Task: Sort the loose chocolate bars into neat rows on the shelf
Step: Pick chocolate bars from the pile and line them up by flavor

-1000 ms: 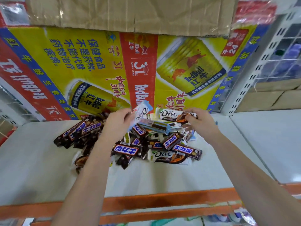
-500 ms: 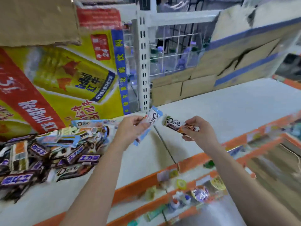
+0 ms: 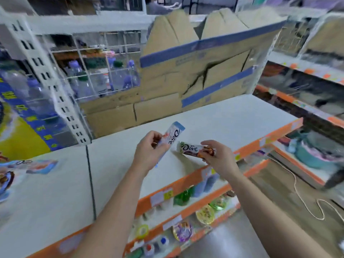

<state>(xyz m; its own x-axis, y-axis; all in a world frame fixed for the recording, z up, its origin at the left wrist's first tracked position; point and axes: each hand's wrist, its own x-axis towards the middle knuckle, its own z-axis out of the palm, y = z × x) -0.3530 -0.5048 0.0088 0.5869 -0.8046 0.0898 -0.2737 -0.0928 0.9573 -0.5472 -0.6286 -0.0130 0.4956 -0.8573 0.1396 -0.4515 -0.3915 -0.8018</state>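
Now, over to the bare stretch of shelf [image 3: 214, 123] with a bar in each hand. Gripping the pale bar [image 3: 172, 135] in the left hand [image 3: 149, 151], curled round its lower end, logo end tilted up and away. Pinching the brown bar [image 3: 192, 149] by its right end in the right hand [image 3: 217, 157], held roughly level, clear of the shelf. Close at the tips, those two, yet apart. Best to lay the brown bar first: set it down flat towards the back, square to the orange lip [image 3: 260, 144], logo up. Then turn the pale bar to match and start a second row beside it, not on top. Keep flavours apart, one row each. Press lightly and let go slowly; glossy wrappers, likely to skate on that smooth shelf. Leave room in front for more. Back to the pile [image 3: 28, 166] at far left afterwards: too smeared to count, probably more Dove bars among them
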